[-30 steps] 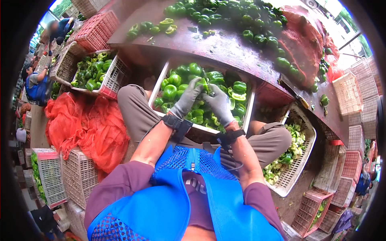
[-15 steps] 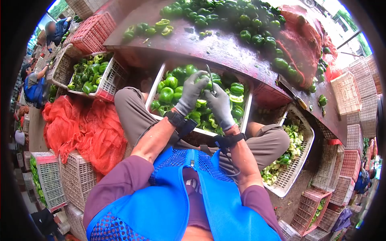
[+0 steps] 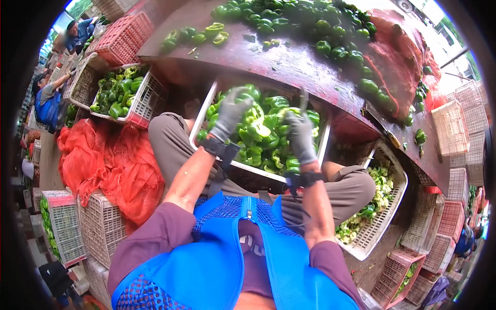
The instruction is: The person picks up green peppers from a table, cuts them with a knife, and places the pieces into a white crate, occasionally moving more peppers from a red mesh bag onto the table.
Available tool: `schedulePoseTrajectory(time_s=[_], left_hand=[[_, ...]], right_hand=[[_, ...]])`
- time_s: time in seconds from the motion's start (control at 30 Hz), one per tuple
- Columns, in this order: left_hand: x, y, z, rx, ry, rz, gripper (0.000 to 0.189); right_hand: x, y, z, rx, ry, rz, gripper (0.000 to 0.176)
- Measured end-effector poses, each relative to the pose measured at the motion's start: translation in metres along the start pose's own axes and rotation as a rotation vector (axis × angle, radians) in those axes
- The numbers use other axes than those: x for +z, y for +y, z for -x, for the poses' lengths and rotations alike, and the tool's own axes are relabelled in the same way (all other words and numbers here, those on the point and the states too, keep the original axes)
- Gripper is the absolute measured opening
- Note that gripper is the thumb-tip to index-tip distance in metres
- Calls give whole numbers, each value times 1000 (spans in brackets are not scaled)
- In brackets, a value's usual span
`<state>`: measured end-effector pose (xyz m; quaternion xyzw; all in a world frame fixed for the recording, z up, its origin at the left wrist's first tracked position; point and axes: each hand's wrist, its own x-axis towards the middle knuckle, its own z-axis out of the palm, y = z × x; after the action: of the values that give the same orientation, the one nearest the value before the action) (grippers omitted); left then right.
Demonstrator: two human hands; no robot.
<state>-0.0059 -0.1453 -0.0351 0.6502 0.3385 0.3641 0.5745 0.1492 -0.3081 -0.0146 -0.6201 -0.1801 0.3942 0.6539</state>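
The room is a cluttered working space, its brown ground point(image 3: 374, 266) crowded at both edges with stacked plastic crates point(image 3: 448, 124), some pale and some pink or red. The largest surface is a dark reddish-brown bench point(image 3: 235, 58), spanning the far side; it looks worn and wet, with a bright sheen and scattered scraps. A big red mesh sack point(image 3: 395, 62) lies at its right end beside a spread of whole green peppers point(image 3: 338, 53); a few cut ones point(image 3: 213, 31) lie at its left.

At upper left, two other people point(image 3: 49, 106) are among crates. A heap of red netting point(image 3: 126, 170) sits left of the wearer's knee, below a white crate point(image 3: 147, 98) of peppers. At right, a tilted white crate point(image 3: 364, 247) holds pale trimmings point(image 3: 381, 188).

Between the wearer's legs, against the bench's near edge, stands a white-rimmed crate point(image 3: 204, 107) filled with peppers point(image 3: 253, 154), whole and cut. Both grey-gloved hands are above it, apart and blurred: the left hand point(image 3: 233, 112) over its left part, whether grasping anything I cannot tell; the right hand point(image 3: 300, 129) curled around a slim knife point(image 3: 304, 97) pointing toward the bench.
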Motion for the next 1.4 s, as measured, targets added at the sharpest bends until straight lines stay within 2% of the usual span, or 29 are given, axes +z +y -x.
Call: schedulePoseTrajectory(time_s=[0.03, 0.07, 0.1, 0.13, 0.2, 0.23, 0.3, 0.33, 0.4, 0.43, 0.47, 0.53, 0.57, 0.63, 0.67, 0.77, 0.83, 0.87, 0.9, 0.93, 0.97, 1.03, 1.07, 1.1, 1.13, 1.2, 1.3, 1.33, 1.4], left_hand=[[-12, -6, -12, 12, 69, -119, 47], [-23, -11, -23, 23, 138, -238, 47], [-31, -19, -37, 33, 175, -425, 49], [-37, -27, -52, 44, 211, -610, 50], [-41, -44, -72, 48, 216, -908, 54], [-39, -54, -81, 40, 184, -1020, 57], [-35, -95, -101, 109, 184, -1225, 61], [-34, -119, -115, 195, 219, -1314, 63], [-26, -131, -133, 141, 106, -1361, 63], [-19, -134, -133, 142, 104, -1382, 62], [-16, -133, -139, 148, 108, -1409, 61], [-15, -104, -150, -128, -107, -1470, 57], [-17, -109, -153, -179, -127, -1499, 55], [-16, -109, -161, -261, -157, -1544, 53], [-16, -105, -161, -304, -171, -1563, 53], [-20, -109, -161, -294, -154, -1521, 54], [-23, -110, -163, -263, -153, -1483, 58], [-28, -121, -161, -158, -53, -1437, 56], [-29, -119, -157, -92, -4, -1395, 52], [-29, -106, -152, -31, 48, -1354, 49], [-25, -92, -145, 128, 106, -1383, 43], [-9, -56, -148, 171, -16, -1173, 40], [3, -38, -150, 190, -80, -1069, 39], [23, -17, -153, 283, -81, -971, 37], [46, 5, -162, 202, -167, -961, 37], [92, 27, -195, 222, -316, -839, 41], [170, 58, -248, 206, -397, -876, 50], [194, 57, -268, 215, -391, -881, 55], [238, 39, -312, 190, -385, -922, 64]], right_hand=[[-22, -8, -1, -79, -1, 105, 21], [-39, -17, 0, -281, 31, 172, 22], [-56, -46, 18, -270, 92, 330, 26], [-71, -64, 31, -234, 139, 286, 30], [-135, -64, 33, -339, 307, 437, 30], [-149, -83, 51, -216, 418, 467, 31], [-195, -88, 74, -407, 554, 705, 31], [-220, -87, 85, -399, 591, 775, 36], [-253, -89, 106, -291, 738, 842, 37], [-242, -96, 115, -240, 825, 733, 35], [-269, -82, 122, -182, 858, 781, 32], [-317, -52, 134, -151, 910, 968, 27], [-329, -42, 138, -4, 938, 882, 32], [-399, 22, 143, 37, 990, 981, 48], [-399, 29, 141, 162, 991, 984, 58], [-410, 54, 136, 356, 892, 1095, 59], [-378, 22, 124, 358, 915, 1158, 57], [-365, 6, 119, 362, 924, 1194, 56], [-388, 12, 111, 282, 877, 1095, 53], [-370, -15, 100, 147, 807, 1084, 53], [-367, -26, 83, 9, 785, 910, 54], [-293, -91, 56, -129, 642, 335, 54], [-258, -118, 45, -179, 555, 266, 56], [-224, -131, 27, -357, 520, 198, 53], [-213, -135, 7, -268, 433, 51, 52], [-157, -156, -16, -84, 375, -17, 51], [-129, -105, -75, -107, 120, -164, 49], [-118, -94, -80, -12, 78, -224, 47], [-110, -66, -90, 44, 84, 11, 44]])
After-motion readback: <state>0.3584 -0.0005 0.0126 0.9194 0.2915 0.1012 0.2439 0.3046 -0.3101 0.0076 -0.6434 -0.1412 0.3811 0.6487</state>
